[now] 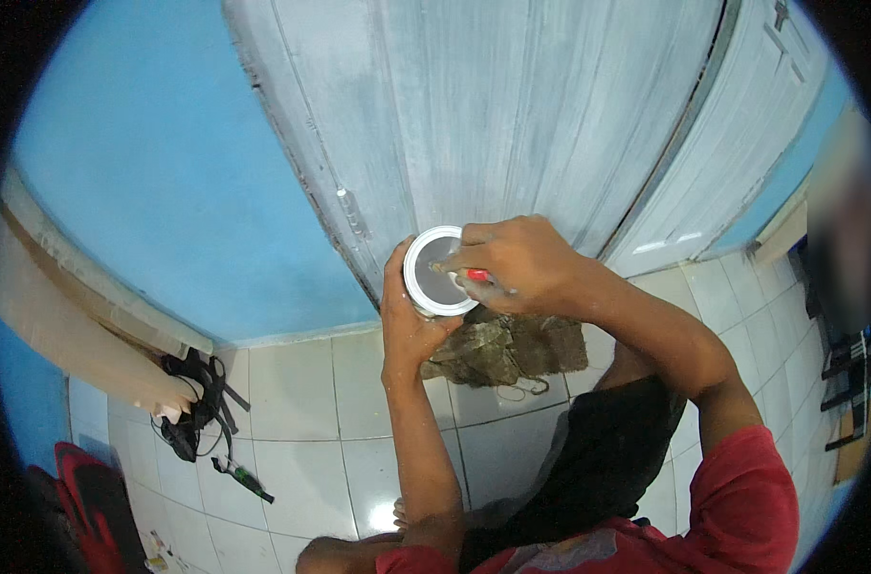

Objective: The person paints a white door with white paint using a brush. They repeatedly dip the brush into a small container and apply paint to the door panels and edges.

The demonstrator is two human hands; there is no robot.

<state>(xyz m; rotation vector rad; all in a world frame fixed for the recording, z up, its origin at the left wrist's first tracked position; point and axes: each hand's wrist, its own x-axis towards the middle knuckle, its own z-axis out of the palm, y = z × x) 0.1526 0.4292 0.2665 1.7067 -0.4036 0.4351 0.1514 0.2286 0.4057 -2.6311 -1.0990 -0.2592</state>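
Note:
My left hand (409,316) grips the side of a round white-rimmed paint can (411,276), its thumb near the lower rim. Grey paint (437,273) fills the part of the can's mouth that I can see. Over the can's right side, my right hand (525,265) is closed around a slim tool with a red handle (477,274), apparently a paintbrush. Its working end is mostly hidden by paint-smeared fingers. Just beyond the can stands a wooden door (493,129) with streaky grey-white paint.
A crumpled, stained cloth (507,351) lies on the tiled floor (295,394) below the can. To the left are a blue wall (170,179), a black strapped bag (198,402) and a red-and-black object (94,502). A second whitish door panel (722,165) is at right.

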